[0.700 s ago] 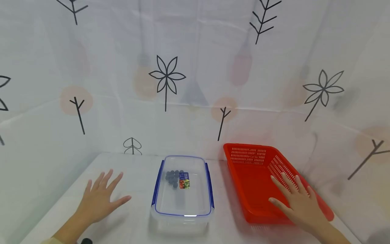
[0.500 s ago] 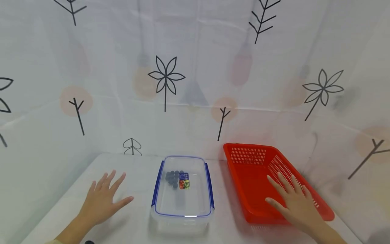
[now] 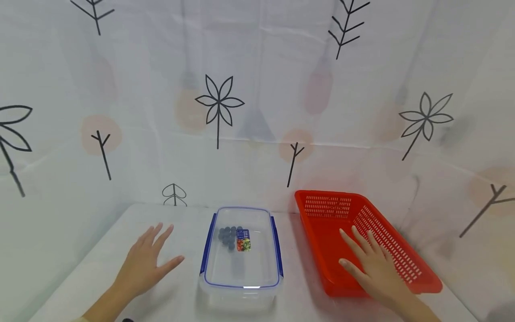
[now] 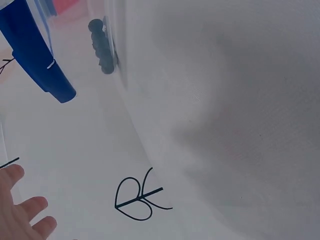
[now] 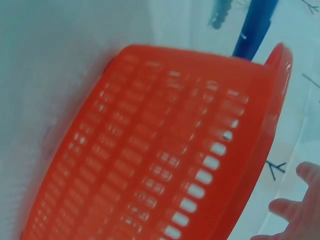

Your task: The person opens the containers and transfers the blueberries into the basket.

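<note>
A clear plastic food container (image 3: pixel 241 268) with a lid and blue side clips (image 4: pixel 30 45) stands in the middle of the table. Inside it, seen through the lid, lies a bunch of dark grapes (image 3: pixel 227 236), near a colourful label (image 3: pixel 243 240). To the container's left, my left hand (image 3: pixel 141 264) hovers with spread fingers, touching nothing. On the other side, my right hand (image 3: pixel 374 268) is held over the red basket (image 3: pixel 327 286), fingers spread and nothing in them. The right wrist view shows the basket's slotted wall (image 5: pixel 150 145) close by.
A white table (image 3: pixel 177 223) carries both the container and the basket. Behind it and along the sides hangs a pale curtain (image 3: pixel 257 170) printed with leaves and twigs. A small dark object (image 3: pixel 128 319) shows at the bottom edge, beside my left forearm.
Both hands have moved inward: my left hand to the right, my right hand to the left. The container and basket have stayed where they were.
</note>
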A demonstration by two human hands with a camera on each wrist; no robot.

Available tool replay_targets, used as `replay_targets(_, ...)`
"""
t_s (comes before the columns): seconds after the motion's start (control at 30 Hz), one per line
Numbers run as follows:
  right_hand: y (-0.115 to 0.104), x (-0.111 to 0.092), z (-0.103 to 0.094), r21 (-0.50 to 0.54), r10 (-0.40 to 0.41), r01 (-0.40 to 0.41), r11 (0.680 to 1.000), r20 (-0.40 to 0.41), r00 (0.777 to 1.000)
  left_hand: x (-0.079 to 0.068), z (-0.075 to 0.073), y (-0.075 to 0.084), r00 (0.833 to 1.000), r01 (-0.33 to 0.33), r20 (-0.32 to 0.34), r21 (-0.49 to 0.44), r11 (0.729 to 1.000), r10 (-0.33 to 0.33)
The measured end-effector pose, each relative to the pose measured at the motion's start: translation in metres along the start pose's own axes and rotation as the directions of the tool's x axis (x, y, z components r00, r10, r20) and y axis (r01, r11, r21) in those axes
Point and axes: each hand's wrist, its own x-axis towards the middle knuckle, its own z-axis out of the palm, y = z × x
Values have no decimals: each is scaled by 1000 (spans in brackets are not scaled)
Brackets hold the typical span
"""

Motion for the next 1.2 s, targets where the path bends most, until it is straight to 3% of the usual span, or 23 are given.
replay_targets(0.27, -15, 2, 3, 74, -22, 24, 997, -28, 999, 5, 3, 11, 1000, 7, 10, -82, 997, -6)
replay_targets(0.6, -32, 2, 9, 172, -47, 60, 983, -76, 996, 10, 2, 21, 998, 45, 49, -231, 972, -34)
replay_targets(0.8, -45, 1, 14, 225, -82, 109, 968, -126, 989, 10, 3, 23, 998, 43, 62, -325, 945, -24)
replay_targets(1.07, -60, 4, 19, 216, -10, 22, 976, -57, 998, 10, 7, 25, 997, 41, 75, -461, 887, -6)
replay_targets(1.2, -66, 5, 22, 227, -11, 24, 974, -58, 998, 12, 11, 28, 996, 53, 90, -511, 858, -8)
